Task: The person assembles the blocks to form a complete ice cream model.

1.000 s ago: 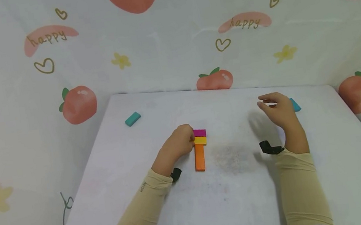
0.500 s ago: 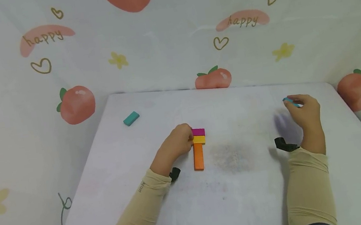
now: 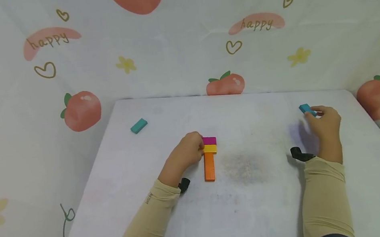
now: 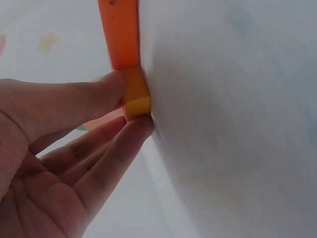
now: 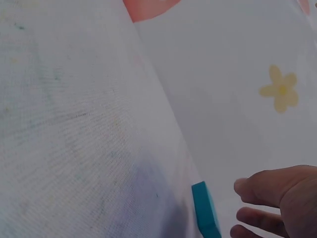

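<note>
In the head view, my left hand (image 3: 189, 150) is at the left ends of a magenta block (image 3: 209, 141) and a yellow block (image 3: 210, 149), which lie side by side. An orange block (image 3: 209, 167) runs from the yellow one toward me, forming a T. The left wrist view shows the thumb (image 4: 111, 87) against the yellow block (image 4: 136, 89) and fingertips at the magenta side, pinching the pair. At the far right, my right hand (image 3: 325, 124) hovers by a blue block (image 3: 305, 108). In the right wrist view its fingers are spread apart beside that block (image 5: 204, 208).
A teal block (image 3: 138, 125) lies at the far left of the white table (image 3: 261, 213). Behind the table hangs a white cloth (image 3: 180, 47) printed with peaches. A grey smudge (image 3: 244, 167) marks the tabletop right of the orange block.
My right hand has moved right to the blue block, closed in around it, then shifted slightly so more of the block shows. The left hand and its blocks have stayed put.
</note>
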Available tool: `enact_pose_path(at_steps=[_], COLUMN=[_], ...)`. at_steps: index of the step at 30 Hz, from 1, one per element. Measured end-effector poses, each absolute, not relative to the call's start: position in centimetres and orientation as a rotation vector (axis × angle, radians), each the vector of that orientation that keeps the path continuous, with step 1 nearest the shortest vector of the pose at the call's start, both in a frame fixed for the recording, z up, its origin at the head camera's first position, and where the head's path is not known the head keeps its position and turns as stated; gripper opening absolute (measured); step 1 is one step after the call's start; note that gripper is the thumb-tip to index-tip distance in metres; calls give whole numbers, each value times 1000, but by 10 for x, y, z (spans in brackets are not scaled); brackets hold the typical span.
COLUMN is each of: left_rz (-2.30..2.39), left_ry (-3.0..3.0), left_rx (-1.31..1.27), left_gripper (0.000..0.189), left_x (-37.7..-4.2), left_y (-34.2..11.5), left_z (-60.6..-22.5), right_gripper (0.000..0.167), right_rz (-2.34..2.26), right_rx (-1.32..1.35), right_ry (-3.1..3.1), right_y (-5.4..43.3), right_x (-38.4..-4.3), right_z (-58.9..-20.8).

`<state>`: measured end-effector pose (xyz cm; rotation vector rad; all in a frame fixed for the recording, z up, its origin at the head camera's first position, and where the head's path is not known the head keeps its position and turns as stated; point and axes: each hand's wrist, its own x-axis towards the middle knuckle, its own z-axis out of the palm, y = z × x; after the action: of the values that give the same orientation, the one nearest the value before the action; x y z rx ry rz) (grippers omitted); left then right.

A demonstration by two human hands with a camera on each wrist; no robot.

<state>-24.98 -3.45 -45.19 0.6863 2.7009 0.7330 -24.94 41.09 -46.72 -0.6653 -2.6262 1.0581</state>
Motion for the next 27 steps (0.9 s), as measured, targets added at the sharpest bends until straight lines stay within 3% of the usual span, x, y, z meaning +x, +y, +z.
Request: enact_pose_path(at_steps=[12,27], left_rz=[756,730], left_ry=[2688,2699], left_rx=[674,663], left_gripper=[10,12], left_x=[-249,-247], left_y=[-34,-33], left_z=[-450,-449], right_gripper=[56,48], right_rz=[1107,1011], right_rx=[-753,-802], right_ry=[-2661,-2644], right_y=[415,416], right_x=[-249,-248], right_z=[-470,-476])
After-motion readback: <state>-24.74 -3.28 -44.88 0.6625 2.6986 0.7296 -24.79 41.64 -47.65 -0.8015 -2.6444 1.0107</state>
